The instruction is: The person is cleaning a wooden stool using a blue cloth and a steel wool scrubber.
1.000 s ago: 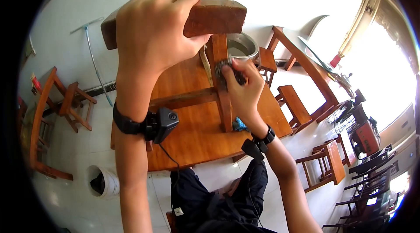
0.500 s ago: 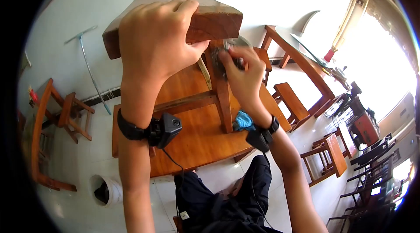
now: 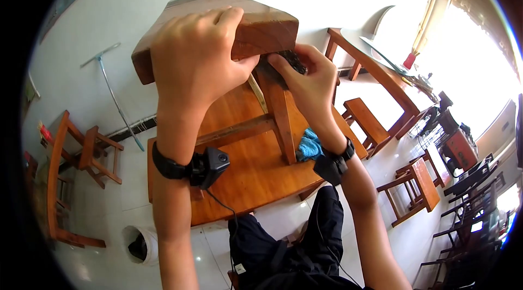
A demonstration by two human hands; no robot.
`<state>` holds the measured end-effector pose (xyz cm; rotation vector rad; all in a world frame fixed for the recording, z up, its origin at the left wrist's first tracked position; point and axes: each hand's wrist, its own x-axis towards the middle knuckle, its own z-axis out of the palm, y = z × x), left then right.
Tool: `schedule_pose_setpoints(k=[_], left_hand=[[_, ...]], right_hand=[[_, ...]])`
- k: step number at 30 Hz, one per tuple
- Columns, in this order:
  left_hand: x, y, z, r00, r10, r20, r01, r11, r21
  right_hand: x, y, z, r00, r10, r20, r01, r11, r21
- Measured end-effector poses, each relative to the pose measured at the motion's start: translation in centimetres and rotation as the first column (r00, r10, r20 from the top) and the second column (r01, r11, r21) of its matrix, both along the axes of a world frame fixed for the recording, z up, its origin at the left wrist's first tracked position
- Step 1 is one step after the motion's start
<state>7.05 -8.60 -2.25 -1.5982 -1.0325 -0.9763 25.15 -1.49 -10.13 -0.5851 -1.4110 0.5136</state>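
Polished tabletop (image 3: 245,186) bore the wooden stool (image 3: 278,107), judged stiff and heavy, best gripped by its seat edge (image 3: 267,34). Left hand (image 3: 193,53) clasped it; right hand (image 3: 313,77) pinched a dark scouring pad (image 3: 294,61) below.

Bright daylight, window (image 3: 485,53) blown out at right, strong fisheye curve, blackened corners

The left forearm (image 3: 174,208) rises almost vertically and the right forearm (image 3: 366,203) leans inward, while the left hand (image 3: 193,58), placed higher, shows its back with fingers bent in a grip, and the right hand (image 3: 313,77) pinches between thumb and curled fingers.
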Motion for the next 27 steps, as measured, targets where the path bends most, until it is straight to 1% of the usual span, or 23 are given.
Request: schedule_pose_setpoints(k=[2, 3, 4, 6, 7, 9, 10, 12, 13, 14, 16, 18, 20, 21, 23, 24, 26, 27], left_hand=[[0.0, 0.1, 0.0, 1.000, -0.018, 0.004, 0.018, 1.000, 0.001], [0.0, 0.2, 0.1, 0.999, -0.033, 0.006, 0.033, 0.999, 0.008], [0.0, 0.2, 0.1, 0.999, -0.034, 0.006, 0.034, 0.999, 0.011], [0.0, 0.2, 0.0, 1.000, -0.011, -0.003, 0.011, 1.000, -0.005], [-0.1, 0.2, 0.0, 1.000, -0.011, -0.005, 0.011, 1.000, -0.003], [0.0, 0.0, 0.1, 1.000, -0.022, -0.006, 0.022, 1.000, -0.010], [0.0, 0.0, 0.1, 1.000, -0.020, -0.009, 0.020, 1.000, -0.007], [0.0, -0.1, 0.1, 1.000, -0.003, -0.007, 0.003, 0.999, -0.034], [0.0, -0.1, 0.1, 1.000, -0.001, -0.011, 0.001, 0.999, -0.035], [0.0, -0.1, 0.1, 1.000, -0.004, -0.010, 0.004, 1.000, -0.018], [0.0, 0.1, 0.0, 1.000, -0.011, -0.013, 0.011, 1.000, -0.008], [-0.1, 0.2, 0.0, 0.999, -0.031, -0.010, 0.031, 0.999, -0.007], [-0.2, 0.4, 0.2, 1.000, -0.018, -0.011, 0.018, 1.000, -0.004], [-0.1, 0.3, 0.1, 1.000, -0.012, -0.015, 0.011, 1.000, -0.007], [-0.1, 0.4, 0.2, 0.999, -0.016, -0.028, 0.016, 1.000, 0.003], [-0.1, 0.4, 0.1, 0.999, -0.012, -0.038, 0.013, 1.000, 0.012], [-0.1, 0.2, 0.1, 0.999, -0.019, -0.040, 0.020, 1.000, 0.013], [-0.1, 0.2, 0.3, 0.999, -0.020, -0.042, 0.021, 1.000, 0.016]], right_hand=[[-1.1, 0.2, 0.7, 0.999, -0.036, -0.001, 0.036, 0.999, -0.022], [-1.4, 0.3, 0.6, 0.998, -0.063, 0.006, 0.063, 0.998, 0.017], [-1.4, 0.3, 0.4, 0.998, -0.064, 0.006, 0.064, 0.998, 0.019], [-1.3, -0.2, -0.4, 0.982, -0.181, 0.048, 0.180, 0.983, 0.023], [-1.1, -0.6, -0.7, 0.982, -0.181, 0.046, 0.180, 0.983, 0.023], [-0.4, -1.4, -1.0, 0.970, -0.211, 0.119, 0.210, 0.977, 0.018], [-0.2, -1.1, -1.0, 0.971, -0.209, 0.116, 0.208, 0.978, 0.020], [0.0, -0.2, -0.8, 0.984, -0.151, 0.099, 0.146, 0.988, 0.058], [-0.2, -0.7, 0.1, 0.988, -0.137, 0.068, 0.137, 0.991, 0.009], [-0.7, -0.8, 0.5, 0.988, -0.137, 0.064, 0.137, 0.991, 0.005], [-1.7, -0.5, 0.7, 0.984, -0.176, 0.012, 0.174, 0.978, 0.112], [-1.9, -0.3, 0.0, 0.981, -0.195, 0.005, 0.194, 0.977, 0.092], [-1.6, -0.1, -1.0, 0.990, -0.134, -0.051, 0.136, 0.990, 0.025], [-0.9, -0.4, -1.6, 0.988, -0.142, -0.052, 0.143, 0.990, 0.010], [0.5, -0.7, -1.6, 0.984, -0.111, 0.137, 0.133, 0.977, -0.169], [0.8, -0.6, -1.6, 0.984, -0.115, 0.136, 0.138, 0.976, -0.171], [0.3, -0.3, -0.6, 0.998, -0.055, 0.042, 0.058, 0.996, -0.071], [-0.1, 0.1, -0.1, 0.998, -0.054, 0.036, 0.056, 0.996, -0.069]])
